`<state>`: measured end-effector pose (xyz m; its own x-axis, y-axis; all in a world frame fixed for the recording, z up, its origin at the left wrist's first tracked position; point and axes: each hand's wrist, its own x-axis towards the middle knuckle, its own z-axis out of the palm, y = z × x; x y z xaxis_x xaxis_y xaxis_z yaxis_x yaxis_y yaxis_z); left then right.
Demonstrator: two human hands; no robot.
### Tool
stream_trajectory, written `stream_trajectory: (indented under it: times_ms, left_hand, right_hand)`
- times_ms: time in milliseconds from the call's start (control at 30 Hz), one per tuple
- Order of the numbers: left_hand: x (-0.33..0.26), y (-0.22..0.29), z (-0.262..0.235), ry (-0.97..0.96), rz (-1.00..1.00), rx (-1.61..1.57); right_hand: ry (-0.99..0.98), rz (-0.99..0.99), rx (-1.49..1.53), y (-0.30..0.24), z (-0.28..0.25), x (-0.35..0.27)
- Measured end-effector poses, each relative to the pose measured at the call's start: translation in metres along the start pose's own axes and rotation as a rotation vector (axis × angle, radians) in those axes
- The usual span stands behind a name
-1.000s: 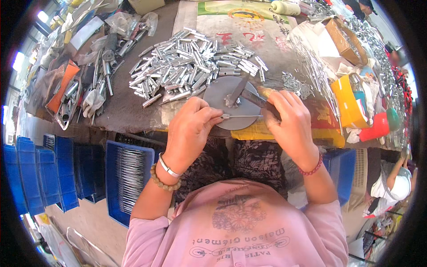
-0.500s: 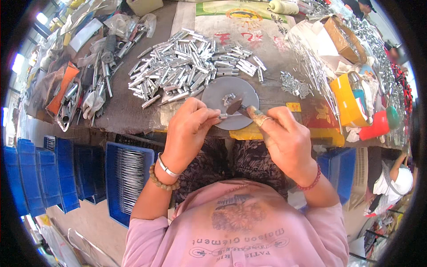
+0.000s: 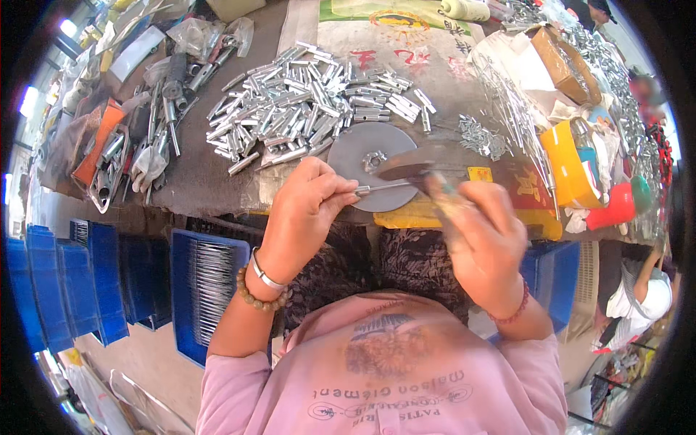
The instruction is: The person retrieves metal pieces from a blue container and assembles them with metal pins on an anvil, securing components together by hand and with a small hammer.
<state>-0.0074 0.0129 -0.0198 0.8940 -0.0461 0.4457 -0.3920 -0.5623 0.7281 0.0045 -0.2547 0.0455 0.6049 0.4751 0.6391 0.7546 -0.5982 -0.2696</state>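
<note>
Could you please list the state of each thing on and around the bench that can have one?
Left hand: closed, pinching a thin metal pin.
Right hand: closed on a hammer, motion-blurred.
Round metal plate: lying flat on the bench.
Metal sleeves: loose pile.
Blue crate: open, filled with rods.

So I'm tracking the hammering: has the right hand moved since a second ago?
Yes. The right hand has pulled back from the grey disc toward the body, tool blurred.

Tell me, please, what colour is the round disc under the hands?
Plain grey metal disc, clearest in the head view.
</note>
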Motion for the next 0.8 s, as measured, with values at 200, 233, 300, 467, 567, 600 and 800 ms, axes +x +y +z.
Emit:
stream_trajectory:
  times_ms: [200,233,300,467,567,600,800]
  left_hand:
    - [0.000,-0.001,-0.001,-0.029,0.016,0.004]
    - [-0.001,-0.001,-0.001,-0.024,0.014,0.021]
    - [0.001,-0.003,-0.001,-0.016,0.019,0.001]
    - [-0.001,-0.003,-0.004,-0.041,-0.001,-0.010]
    - [-0.001,-0.005,-0.005,-0.049,-0.029,-0.045]
    - [0.001,-0.004,-0.005,-0.054,-0.019,-0.053]
    - [0.000,-0.002,-0.006,-0.080,-0.048,-0.019]
  right_hand:
    - [-0.209,0.021,0.029,-0.006,0.019,-0.010]
    - [-0.221,0.021,-0.004,-0.006,0.018,-0.008]
    - [-0.233,0.045,-0.009,-0.005,0.018,0.000]
    - [-0.059,0.014,0.058,-0.012,-0.006,0.009]
    - [0.137,-0.040,0.048,-0.018,-0.009,0.008]
    - [0.138,-0.037,0.038,-0.014,-0.001,0.001]
    - [-0.273,0.047,0.031,-0.011,0.006,0.005]
